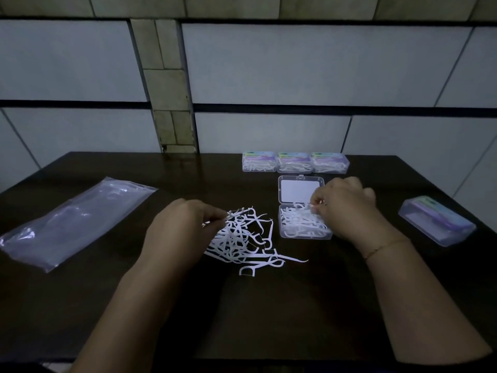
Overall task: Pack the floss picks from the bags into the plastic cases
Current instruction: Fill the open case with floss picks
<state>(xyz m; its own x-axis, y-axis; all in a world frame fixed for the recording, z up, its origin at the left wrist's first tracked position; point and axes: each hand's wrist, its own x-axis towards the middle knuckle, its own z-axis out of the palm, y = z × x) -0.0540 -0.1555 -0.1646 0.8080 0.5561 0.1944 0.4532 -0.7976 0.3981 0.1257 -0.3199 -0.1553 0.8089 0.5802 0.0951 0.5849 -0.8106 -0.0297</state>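
A clear plastic bag lies flat at the left of the dark table, slanted, with its near end toward the table's left edge. It appears nearly empty; its contents cannot be made out.

The left hand rests at the left edge of a loose pile of white floss picks at the table's centre. Its fingertips are curled together and pinch one or more picks at the top of the pile. The remaining picks lie tangled on the table surface.

Just right of the pile stands an open plastic case, its hinged lid tilted back and its tray partly filled with picks. The right hand hovers over the tray's far right corner, fingers curled, thumb and forefinger pinching a pick above the tray. A thin bracelet circles the right wrist.

Behind the open case, three closed cases filled with picks stand side by side in a row near the wall. At the far right, one more closed case lies apart near the table edge.
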